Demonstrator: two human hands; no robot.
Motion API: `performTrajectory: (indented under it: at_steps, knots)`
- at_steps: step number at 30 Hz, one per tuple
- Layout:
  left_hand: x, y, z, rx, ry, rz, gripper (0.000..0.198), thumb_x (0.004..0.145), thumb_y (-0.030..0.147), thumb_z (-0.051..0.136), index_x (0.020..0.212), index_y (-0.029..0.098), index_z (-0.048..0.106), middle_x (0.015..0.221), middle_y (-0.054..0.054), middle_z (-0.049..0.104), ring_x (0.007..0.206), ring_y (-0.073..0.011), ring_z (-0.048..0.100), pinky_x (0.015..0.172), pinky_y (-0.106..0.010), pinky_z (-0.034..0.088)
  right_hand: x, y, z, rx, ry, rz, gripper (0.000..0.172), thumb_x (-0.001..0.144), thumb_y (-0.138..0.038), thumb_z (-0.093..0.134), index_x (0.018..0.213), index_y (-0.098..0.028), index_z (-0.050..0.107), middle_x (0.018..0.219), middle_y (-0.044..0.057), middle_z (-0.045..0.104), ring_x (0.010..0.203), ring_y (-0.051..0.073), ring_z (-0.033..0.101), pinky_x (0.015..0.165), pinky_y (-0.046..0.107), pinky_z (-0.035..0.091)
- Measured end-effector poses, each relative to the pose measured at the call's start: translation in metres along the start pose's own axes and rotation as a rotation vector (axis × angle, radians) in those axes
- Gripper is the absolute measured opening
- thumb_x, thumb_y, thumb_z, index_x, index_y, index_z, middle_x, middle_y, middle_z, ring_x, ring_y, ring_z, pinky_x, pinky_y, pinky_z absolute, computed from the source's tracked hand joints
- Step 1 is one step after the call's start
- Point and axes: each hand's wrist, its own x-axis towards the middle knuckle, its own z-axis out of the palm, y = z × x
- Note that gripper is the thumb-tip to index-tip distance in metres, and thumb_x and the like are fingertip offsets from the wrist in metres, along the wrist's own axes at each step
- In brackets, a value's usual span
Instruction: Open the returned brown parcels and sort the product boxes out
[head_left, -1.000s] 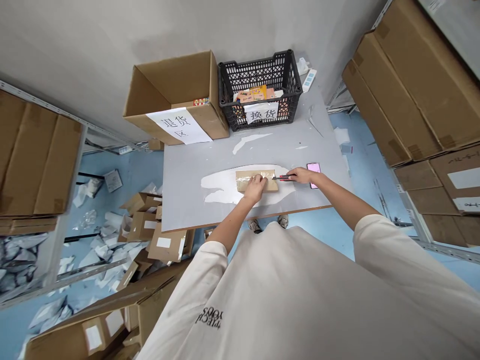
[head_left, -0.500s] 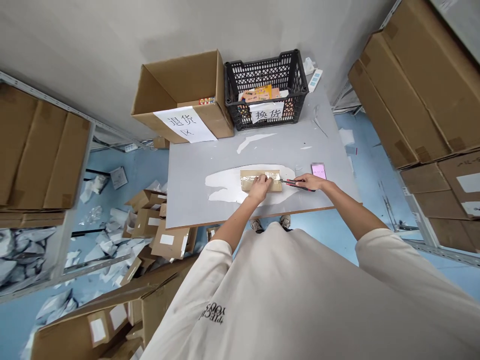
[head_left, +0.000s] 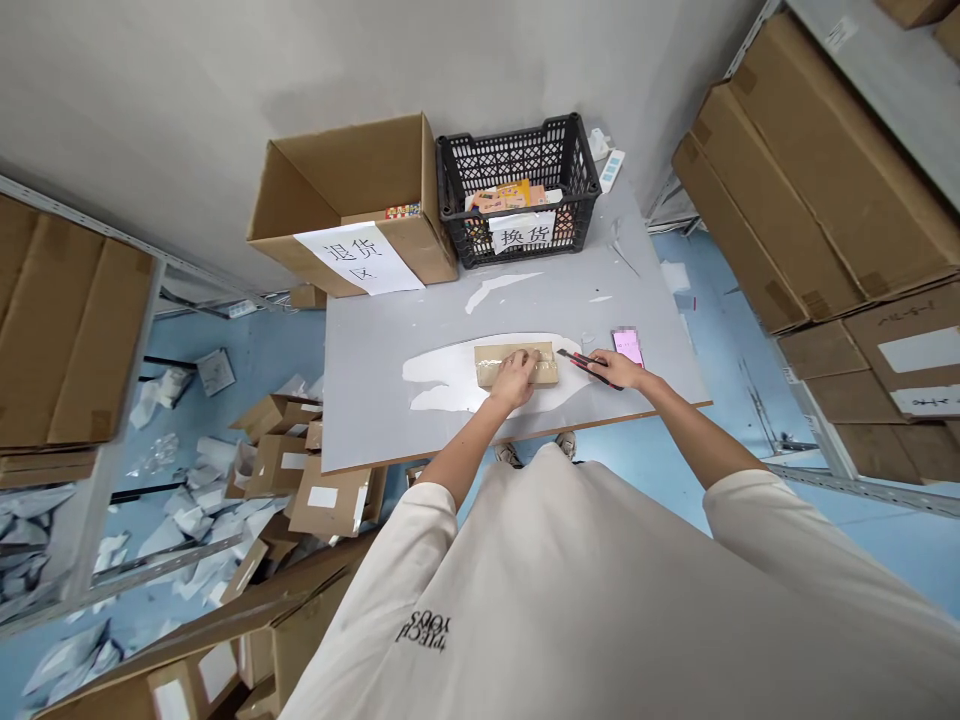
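Observation:
A small tape-sealed cardboard box (head_left: 487,371) lies on a pale, irregular patch (head_left: 431,365) near the front of the grey table (head_left: 360,340). My left hand (head_left: 514,378) rests on top of it, fingers curled and holding it down. Between the fingers of my right hand (head_left: 619,369) is a black and red utility knife (head_left: 589,364), pointing left. Its tip is just off the box's right end, apart from the cardboard. Close behind my right hand lies a phone (head_left: 628,345) with a pink screen.
At the table's back stand a large open carton (head_left: 300,190) and a black plastic crate (head_left: 517,155) holding colourful packets. A power strip (head_left: 611,171) lies beside the crate. Big cartons (head_left: 795,190) fill the right shelf. Boxes (head_left: 330,495) and wrappings (head_left: 195,510) litter the floor at left.
The knife has drawn back from the box's right end and now angles more steeply across the table. My left hand stays on the box. The whole view has shifted slightly.

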Motion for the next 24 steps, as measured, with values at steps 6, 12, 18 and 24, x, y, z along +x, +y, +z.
performTrajectory:
  at_steps: [6, 12, 18, 24]
  knots:
    - [0.016, -0.004, -0.006, -0.035, 0.130, -0.094, 0.054, 0.109, 0.026, 0.044, 0.163, 0.020, 0.051, 0.168, -0.022, 0.052, 0.150, -0.0378, 0.055, 0.124, -0.056, 0.045, -0.019, 0.000, 0.004, 0.001, 0.158, -0.086, 0.045, 0.110, -0.054, 0.054, 0.138, -0.025, 0.073, 0.102, 0.005, 0.084, 0.095, 0.026, 0.076, 0.086, 0.036, 0.061]
    - [0.026, -0.008, 0.000, -0.011, 0.134, -0.081, 0.065, 0.101, 0.023, 0.054, 0.165, 0.014, 0.051, 0.172, -0.023, 0.051, 0.164, -0.0380, 0.039, 0.136, -0.060, 0.026, -0.031, -0.013, 0.019, -0.309, 0.181, -0.250, 0.045, 0.108, -0.040, 0.060, 0.149, -0.028, 0.074, 0.134, 0.012, 0.077, 0.120, 0.032, 0.073, 0.106, 0.044, 0.059]
    - [0.028, -0.008, 0.005, -0.004, 0.143, -0.043, 0.068, 0.092, 0.023, 0.061, 0.160, 0.015, 0.060, 0.160, -0.024, 0.060, 0.154, -0.0413, 0.048, 0.131, -0.061, 0.030, -0.032, -0.016, 0.027, -0.464, 0.184, -0.269, 0.048, 0.106, -0.034, 0.064, 0.153, -0.027, 0.073, 0.126, 0.013, 0.073, 0.111, 0.031, 0.073, 0.099, 0.041, 0.059]
    - [0.021, -0.009, 0.007, 0.003, 0.137, -0.041, 0.063, 0.104, 0.027, 0.050, 0.167, 0.018, 0.053, 0.163, -0.022, 0.057, 0.153, -0.0397, 0.048, 0.128, -0.057, 0.034, -0.033, -0.009, 0.025, -0.458, 0.170, -0.269, 0.048, 0.105, -0.033, 0.065, 0.153, -0.029, 0.073, 0.124, 0.012, 0.073, 0.106, 0.030, 0.073, 0.094, 0.040, 0.059]
